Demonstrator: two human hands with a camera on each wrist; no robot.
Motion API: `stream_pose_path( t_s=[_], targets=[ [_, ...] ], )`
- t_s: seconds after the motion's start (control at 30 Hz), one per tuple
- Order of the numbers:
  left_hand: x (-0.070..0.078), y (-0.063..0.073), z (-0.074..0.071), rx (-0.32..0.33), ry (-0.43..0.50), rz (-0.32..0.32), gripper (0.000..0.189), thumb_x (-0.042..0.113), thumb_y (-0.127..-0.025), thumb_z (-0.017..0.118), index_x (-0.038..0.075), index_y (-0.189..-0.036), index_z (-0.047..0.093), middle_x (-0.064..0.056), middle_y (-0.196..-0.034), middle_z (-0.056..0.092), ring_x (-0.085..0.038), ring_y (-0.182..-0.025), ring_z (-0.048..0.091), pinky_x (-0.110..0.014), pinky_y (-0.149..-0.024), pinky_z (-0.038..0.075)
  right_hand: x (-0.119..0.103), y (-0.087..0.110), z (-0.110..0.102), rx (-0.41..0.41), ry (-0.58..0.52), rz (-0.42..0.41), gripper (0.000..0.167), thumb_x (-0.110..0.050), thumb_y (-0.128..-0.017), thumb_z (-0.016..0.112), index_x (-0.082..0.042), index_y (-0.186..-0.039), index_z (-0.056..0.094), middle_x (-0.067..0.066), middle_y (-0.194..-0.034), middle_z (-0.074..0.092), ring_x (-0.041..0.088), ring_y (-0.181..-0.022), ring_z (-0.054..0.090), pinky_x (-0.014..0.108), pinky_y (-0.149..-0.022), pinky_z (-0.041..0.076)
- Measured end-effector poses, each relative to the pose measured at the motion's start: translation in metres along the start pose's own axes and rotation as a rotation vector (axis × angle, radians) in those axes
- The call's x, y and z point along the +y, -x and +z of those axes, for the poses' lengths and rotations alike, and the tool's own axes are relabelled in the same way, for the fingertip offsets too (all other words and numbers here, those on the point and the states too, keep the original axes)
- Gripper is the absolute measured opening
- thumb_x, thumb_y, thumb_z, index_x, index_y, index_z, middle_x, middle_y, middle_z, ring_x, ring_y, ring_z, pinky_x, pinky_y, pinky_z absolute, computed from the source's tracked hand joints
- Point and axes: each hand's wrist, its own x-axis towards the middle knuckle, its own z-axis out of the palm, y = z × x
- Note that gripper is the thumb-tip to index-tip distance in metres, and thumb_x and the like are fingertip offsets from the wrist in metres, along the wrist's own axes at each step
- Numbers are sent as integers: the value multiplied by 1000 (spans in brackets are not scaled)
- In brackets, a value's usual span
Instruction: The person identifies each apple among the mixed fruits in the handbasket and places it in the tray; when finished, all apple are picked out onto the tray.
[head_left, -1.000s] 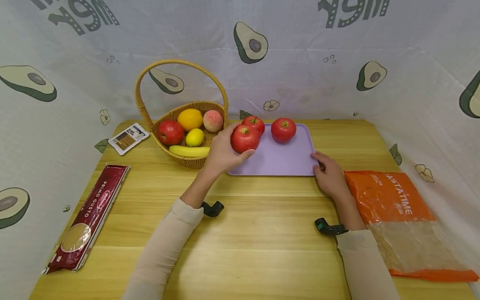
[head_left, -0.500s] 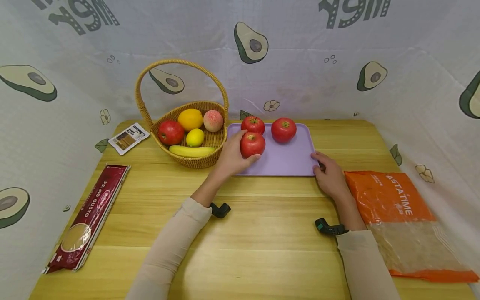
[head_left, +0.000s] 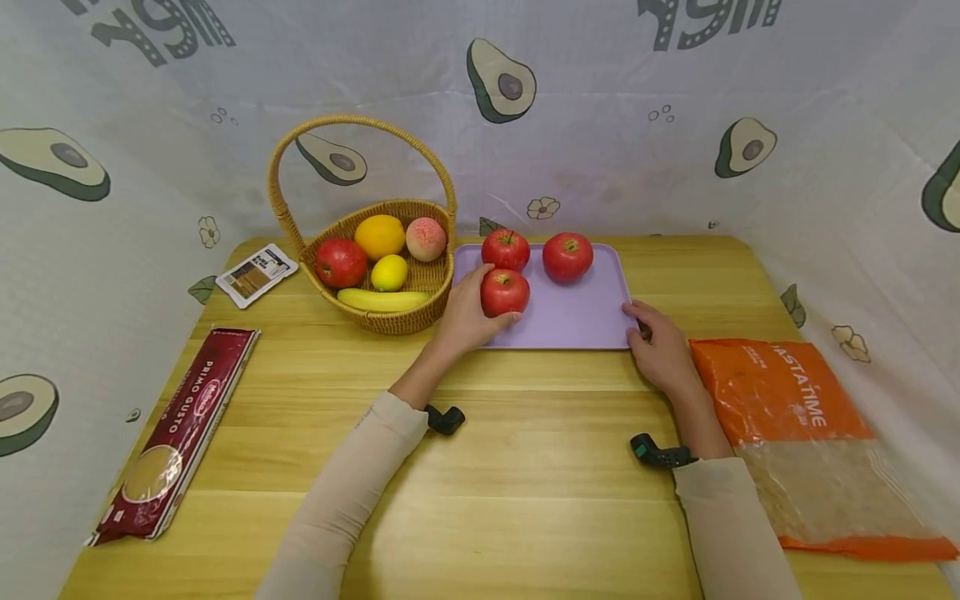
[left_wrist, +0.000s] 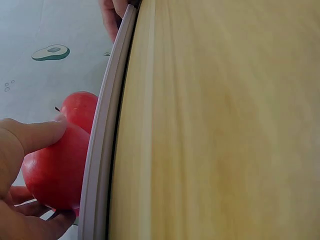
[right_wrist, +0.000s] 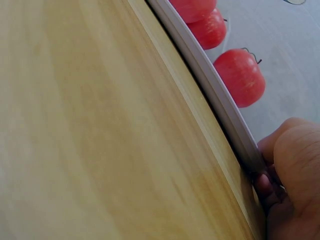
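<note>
My left hand holds a red apple at the left part of the lilac tray, thumb in front and fingers behind. In the left wrist view the thumb and fingers curve round that apple. Just behind it on the tray is a second apple, and a third apple sits farther right. At the tray's right edge my right hand grips the rim. The right wrist view shows fingers at the tray's corner, partly hidden by the hand.
Left of the tray stands a wicker basket with a tall handle, holding a banana, a peach, lemon-like fruit and a red fruit. A small white packet and a maroon pasta pack lie at left, an orange pasta bag at right.
My left hand has brought its apple right and down onto the tray's left part, away from the basket. The right hand has stayed at the tray's edge.
</note>
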Motion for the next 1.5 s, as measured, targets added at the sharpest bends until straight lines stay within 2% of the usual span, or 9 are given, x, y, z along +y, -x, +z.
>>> stream_pose_path(
  t_s=[0.3, 0.5, 0.7, 0.87, 0.97, 1.1, 1.2, 1.3, 1.5],
  targets=[
    [-6, -3, 0, -20, 14, 23, 94, 37, -81, 88, 14, -156, 37, -10, -156, 47, -30, -143, 45, -53, -119, 39, -1, -1, 1, 5, 10, -8, 48, -16, -107, 45, -4, -153, 47, 21, -163, 37, 47, -148, 35, 64, -119, 30],
    [-3, 1, -4, -24, 24, 30, 98, 39, -80, 88, 15, -159, 35, -9, -159, 44, -30, -145, 44, -54, -119, 39, -3, -2, 1, 7, 10, -15, 48, -16, -106, 46, -3, -153, 48, 21, -163, 38, 48, -149, 34, 64, -120, 28],
    [4, 12, -23, -13, 75, 76, 94, 48, -82, 85, 17, -158, 39, -8, -157, 48, -30, -142, 47, -52, -117, 42, -3, -2, 1, -3, 9, 0, 48, -16, -107, 45, -4, -153, 47, 20, -164, 36, 47, -150, 33, 64, -120, 28],
    [3, 18, -45, 57, 178, 180, 77, 42, -86, 83, 11, -149, 51, -10, -139, 61, -27, -122, 63, -42, -104, 55, -2, -1, 0, -2, 12, 13, 49, -18, -107, 45, -6, -154, 46, 19, -165, 35, 47, -150, 32, 64, -121, 27],
    [-3, 22, -59, 119, 144, 210, 71, 43, -87, 82, 12, -145, 56, -7, -133, 63, -24, -114, 63, -38, -100, 57, -2, 1, 0, -7, 14, 16, 49, -18, -107, 45, -6, -155, 46, 20, -165, 35, 47, -150, 32, 65, -121, 27],
    [-16, 25, -80, 198, 48, 181, 75, 48, -85, 82, 10, -145, 56, -7, -141, 61, -27, -125, 57, -44, -109, 49, -3, 2, 0, -9, 12, 15, 49, -18, -107, 44, -5, -155, 45, 21, -165, 35, 48, -150, 31, 65, -121, 27],
    [-27, 27, -98, 252, -2, 124, 80, 50, -83, 83, 10, -147, 55, -9, -148, 57, -31, -136, 52, -50, -116, 42, -4, 3, 0, -6, 11, 10, 49, -17, -107, 45, -4, -154, 46, 22, -164, 36, 48, -150, 32, 65, -120, 27],
    [-37, 29, -113, 298, -47, 72, 84, 53, -81, 84, 11, -148, 53, -11, -149, 56, -35, -137, 50, -56, -115, 39, -4, 3, 0, -2, 10, 9, 48, -17, -107, 45, -4, -154, 46, 22, -164, 36, 48, -150, 32, 65, -120, 27],
    [-49, 30, -136, 328, -101, -4, 92, 59, -79, 82, 12, -150, 50, -14, -154, 49, -39, -142, 41, -62, -117, 31, -3, 3, 0, 2, 10, 5, 48, -17, -107, 45, -4, -154, 46, 22, -164, 36, 48, -150, 32, 65, -120, 28]
  ],
)
